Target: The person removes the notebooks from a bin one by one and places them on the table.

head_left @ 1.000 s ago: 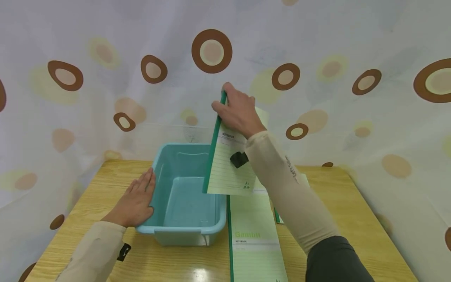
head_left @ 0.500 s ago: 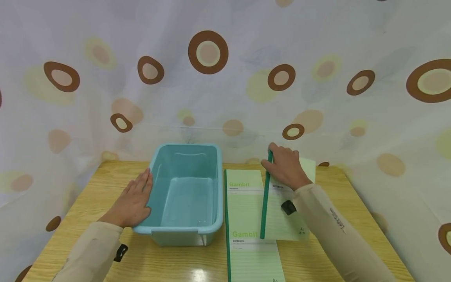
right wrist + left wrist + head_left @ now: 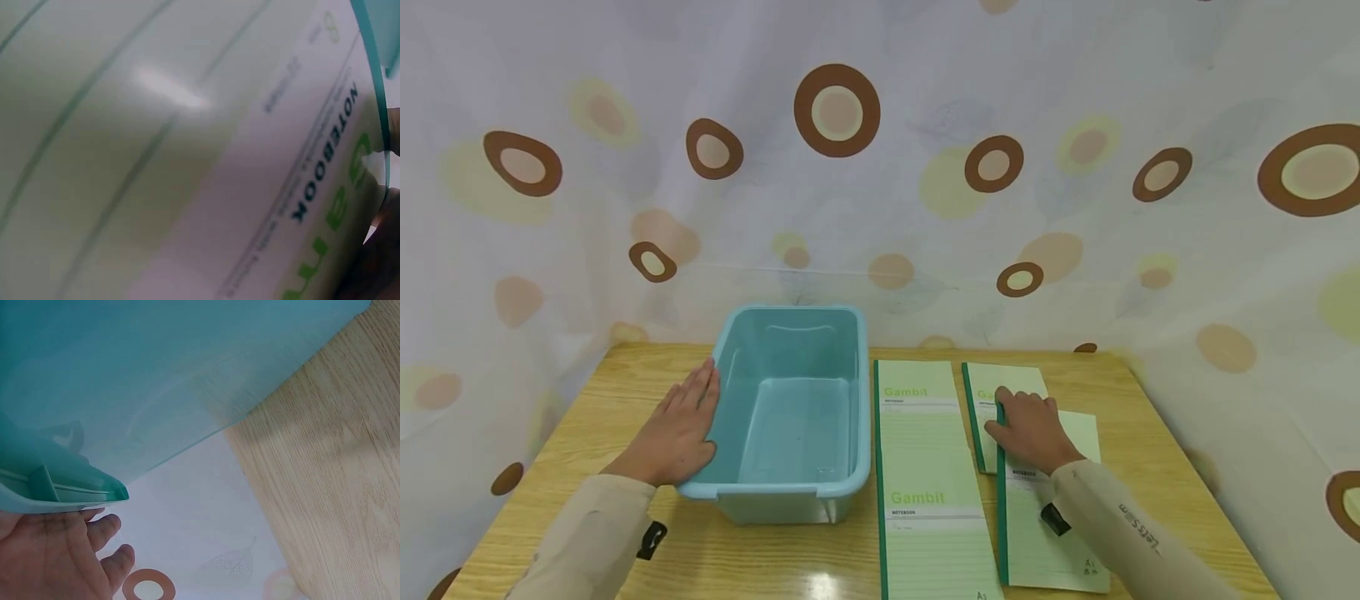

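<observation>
My right hand (image 3: 1032, 429) pinches a pale green notebook (image 3: 1045, 533) by the upper end of its dark green spine, at the front right of the table. The right wrist view is filled by the held notebook's cover (image 3: 187, 156), with "NOTEBOOK" printed on it. On the left, my left hand (image 3: 670, 433) rests with straight fingers against the side rim of a light blue plastic tub (image 3: 722, 492). From the left wrist, the fingers (image 3: 103, 531) show just under the tub's rim (image 3: 62, 507). Nothing lies inside the tub.
Two Gambit notebooks (image 3: 917, 417) (image 3: 936, 542) lie one before the other, right of the tub. Behind the held one is another notebook (image 3: 1007, 375), partly covered by my right hand. The wooden table (image 3: 760, 567) meets a patterned cloth (image 3: 925, 317) at the back.
My right hand has carried the notebook from beside the tub's right rim, rightward and down toward the table's front right. The left hand has stayed at the tub's rim.
</observation>
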`<state>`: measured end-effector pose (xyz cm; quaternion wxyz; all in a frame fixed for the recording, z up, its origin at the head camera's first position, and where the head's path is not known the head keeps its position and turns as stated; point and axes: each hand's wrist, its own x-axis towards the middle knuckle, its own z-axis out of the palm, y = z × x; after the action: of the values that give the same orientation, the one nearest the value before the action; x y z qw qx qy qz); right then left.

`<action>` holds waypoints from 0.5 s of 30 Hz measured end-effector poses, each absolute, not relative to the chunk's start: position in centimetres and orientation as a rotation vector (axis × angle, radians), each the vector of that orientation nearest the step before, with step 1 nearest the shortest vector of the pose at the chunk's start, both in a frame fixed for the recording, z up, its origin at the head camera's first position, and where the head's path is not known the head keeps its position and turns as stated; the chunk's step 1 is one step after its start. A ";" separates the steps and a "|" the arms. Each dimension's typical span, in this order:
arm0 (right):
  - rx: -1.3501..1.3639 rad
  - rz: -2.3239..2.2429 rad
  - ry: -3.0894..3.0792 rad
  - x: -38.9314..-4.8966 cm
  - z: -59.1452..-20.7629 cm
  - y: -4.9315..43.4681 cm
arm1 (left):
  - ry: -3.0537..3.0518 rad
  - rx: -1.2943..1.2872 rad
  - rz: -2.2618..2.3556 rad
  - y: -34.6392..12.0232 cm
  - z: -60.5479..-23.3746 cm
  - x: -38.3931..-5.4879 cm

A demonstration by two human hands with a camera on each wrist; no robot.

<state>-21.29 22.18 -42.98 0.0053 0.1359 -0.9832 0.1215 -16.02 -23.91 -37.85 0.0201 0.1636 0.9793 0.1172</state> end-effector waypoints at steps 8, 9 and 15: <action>0.411 0.364 -3.133 -20.5 -47.0 22.8 | 3.025 0.496 0.383 -23.8 -37.9 -16.0; 0.413 0.373 -3.137 -20.4 -47.4 22.9 | 3.024 0.493 0.386 -23.8 -37.9 -16.0; 0.407 0.437 -3.155 -19.8 -48.7 22.9 | 3.021 0.487 0.388 -23.8 -37.8 -16.0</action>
<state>-19.81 22.90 -48.69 -0.0349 0.1266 -0.9820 0.1359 -15.96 -23.81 -37.81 0.0286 0.1578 0.9790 0.1258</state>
